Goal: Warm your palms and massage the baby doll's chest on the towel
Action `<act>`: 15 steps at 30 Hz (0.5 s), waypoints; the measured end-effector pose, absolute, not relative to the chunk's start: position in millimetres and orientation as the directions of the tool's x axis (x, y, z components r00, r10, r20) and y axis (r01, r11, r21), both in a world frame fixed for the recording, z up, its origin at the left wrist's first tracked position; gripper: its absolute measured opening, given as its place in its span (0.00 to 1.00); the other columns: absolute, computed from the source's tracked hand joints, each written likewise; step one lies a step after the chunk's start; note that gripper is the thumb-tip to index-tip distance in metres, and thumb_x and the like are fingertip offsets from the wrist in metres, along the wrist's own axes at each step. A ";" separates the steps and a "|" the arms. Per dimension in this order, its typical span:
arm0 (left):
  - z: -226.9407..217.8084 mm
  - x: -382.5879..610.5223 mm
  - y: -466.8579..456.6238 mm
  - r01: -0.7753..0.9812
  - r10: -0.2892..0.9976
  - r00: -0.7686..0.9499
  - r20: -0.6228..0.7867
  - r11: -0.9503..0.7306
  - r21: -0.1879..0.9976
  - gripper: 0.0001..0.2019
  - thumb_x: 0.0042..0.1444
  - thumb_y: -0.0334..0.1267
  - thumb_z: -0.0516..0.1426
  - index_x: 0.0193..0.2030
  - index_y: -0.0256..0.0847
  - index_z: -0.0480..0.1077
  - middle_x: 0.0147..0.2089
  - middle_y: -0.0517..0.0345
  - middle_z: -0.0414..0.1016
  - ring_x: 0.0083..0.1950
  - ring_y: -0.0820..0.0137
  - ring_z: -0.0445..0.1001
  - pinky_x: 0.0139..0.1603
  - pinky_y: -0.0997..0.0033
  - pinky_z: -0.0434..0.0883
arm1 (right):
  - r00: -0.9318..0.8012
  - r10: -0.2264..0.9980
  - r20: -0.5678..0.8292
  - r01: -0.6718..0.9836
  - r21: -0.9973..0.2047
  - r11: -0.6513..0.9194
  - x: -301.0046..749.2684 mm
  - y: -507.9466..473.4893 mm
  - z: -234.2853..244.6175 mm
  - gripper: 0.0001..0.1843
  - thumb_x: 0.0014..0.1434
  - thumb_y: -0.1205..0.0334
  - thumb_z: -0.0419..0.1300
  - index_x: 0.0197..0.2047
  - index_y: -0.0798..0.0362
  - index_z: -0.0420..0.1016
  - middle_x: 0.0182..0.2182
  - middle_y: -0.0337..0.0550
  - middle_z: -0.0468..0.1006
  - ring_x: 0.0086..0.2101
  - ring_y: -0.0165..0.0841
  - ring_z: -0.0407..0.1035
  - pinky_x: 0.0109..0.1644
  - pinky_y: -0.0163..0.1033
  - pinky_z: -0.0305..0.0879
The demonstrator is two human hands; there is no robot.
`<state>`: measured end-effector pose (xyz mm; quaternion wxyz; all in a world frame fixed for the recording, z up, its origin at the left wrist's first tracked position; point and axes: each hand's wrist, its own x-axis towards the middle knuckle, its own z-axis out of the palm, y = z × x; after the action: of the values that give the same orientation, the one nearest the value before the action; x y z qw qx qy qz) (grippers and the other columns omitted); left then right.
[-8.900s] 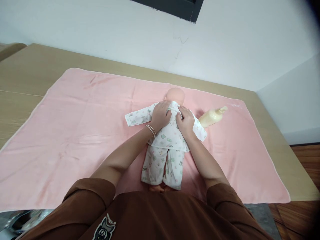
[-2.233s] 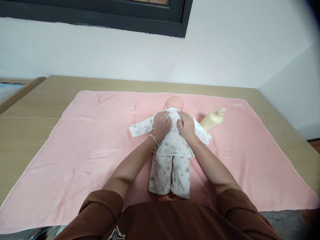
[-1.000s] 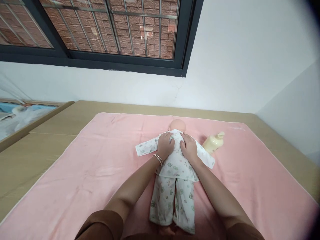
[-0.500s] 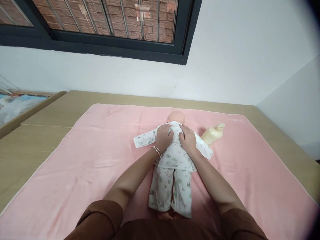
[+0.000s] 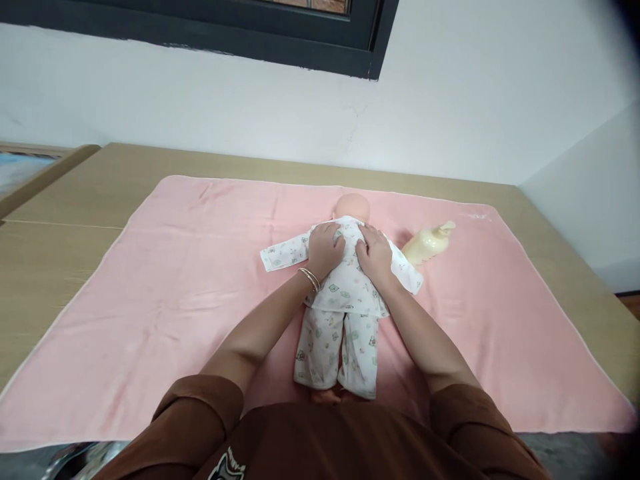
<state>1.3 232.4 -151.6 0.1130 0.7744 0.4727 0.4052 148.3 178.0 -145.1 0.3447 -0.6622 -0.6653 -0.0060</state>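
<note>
A baby doll (image 5: 344, 293) in white printed pyjamas lies on a pink blanket (image 5: 175, 287), its bald head away from me. My left hand (image 5: 324, 249), with thin bangles at the wrist, rests on the doll's left shoulder, fingers curled over the cloth. On the other shoulder lies my right hand (image 5: 374, 252), its fingers spread flat on the shirt. Both hands press on the upper chest, close together, and neither lifts the doll.
A cream baby bottle (image 5: 428, 243) lies on its side on the blanket, just right of the doll's sleeve. The blanket covers a wooden table (image 5: 60, 200) set against a white wall under a dark window frame (image 5: 240, 40). My brown sleeves fill the bottom edge.
My head tilted up toward the window and came back down. Both hands stayed on the doll's chest, shifting only slightly.
</note>
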 end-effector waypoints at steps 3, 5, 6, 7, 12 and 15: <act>-152.5 1.6 232.0 0.644 0.807 0.224 0.547 -0.544 0.538 0.15 0.56 0.31 0.52 0.48 0.38 0.72 0.50 0.51 0.78 0.53 0.61 0.72 0.60 0.59 0.66 | 0.136 0.858 0.496 0.880 -0.458 0.125 146.2 175.4 -145.7 0.23 0.63 0.62 0.49 0.59 0.54 0.70 0.61 0.50 0.70 0.62 0.43 0.61 0.69 0.56 0.53; -152.0 1.8 230.4 0.650 0.779 0.224 0.585 -0.567 0.506 0.14 0.56 0.32 0.52 0.48 0.37 0.72 0.50 0.50 0.78 0.53 0.60 0.72 0.59 0.59 0.67 | 0.161 0.828 0.537 0.879 -0.460 0.127 144.4 173.3 -146.6 0.22 0.63 0.61 0.49 0.58 0.55 0.72 0.60 0.51 0.71 0.61 0.43 0.62 0.68 0.55 0.55; -151.4 1.9 229.3 0.655 0.765 0.225 0.604 -0.577 0.487 0.13 0.56 0.32 0.52 0.47 0.37 0.73 0.49 0.49 0.78 0.52 0.60 0.72 0.59 0.59 0.67 | 0.173 0.813 0.556 0.879 -0.460 0.127 143.5 172.3 -146.9 0.21 0.64 0.60 0.49 0.57 0.55 0.72 0.59 0.52 0.72 0.61 0.42 0.63 0.67 0.54 0.56; -150.7 1.9 228.1 0.661 0.753 0.226 0.619 -0.585 0.470 0.13 0.57 0.33 0.52 0.46 0.37 0.73 0.48 0.48 0.78 0.51 0.59 0.72 0.58 0.59 0.68 | 0.183 0.802 0.569 0.880 -0.458 0.123 142.6 171.4 -147.0 0.21 0.64 0.60 0.49 0.56 0.55 0.73 0.57 0.52 0.73 0.60 0.42 0.64 0.67 0.53 0.58; -148.4 2.0 226.9 0.677 0.767 0.233 0.598 -0.569 0.466 0.12 0.58 0.34 0.51 0.45 0.37 0.73 0.46 0.47 0.77 0.50 0.58 0.72 0.55 0.57 0.69 | 0.196 0.831 0.521 0.903 -0.426 0.055 141.1 171.4 -143.3 0.22 0.64 0.60 0.49 0.56 0.59 0.71 0.54 0.56 0.74 0.57 0.45 0.65 0.64 0.53 0.60; -149.7 2.3 230.9 0.658 0.780 0.264 0.568 -0.576 0.485 0.15 0.58 0.34 0.51 0.50 0.36 0.72 0.51 0.45 0.76 0.54 0.58 0.72 0.60 0.55 0.67 | 0.126 0.874 0.469 0.921 -0.382 0.072 145.1 176.5 -142.0 0.24 0.64 0.62 0.47 0.60 0.61 0.68 0.57 0.56 0.72 0.58 0.46 0.63 0.66 0.54 0.56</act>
<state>2.3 230.9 -149.7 0.0755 0.7912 0.4544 0.4022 145.1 176.5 -142.0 0.3170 -0.6800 -0.6601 -0.0371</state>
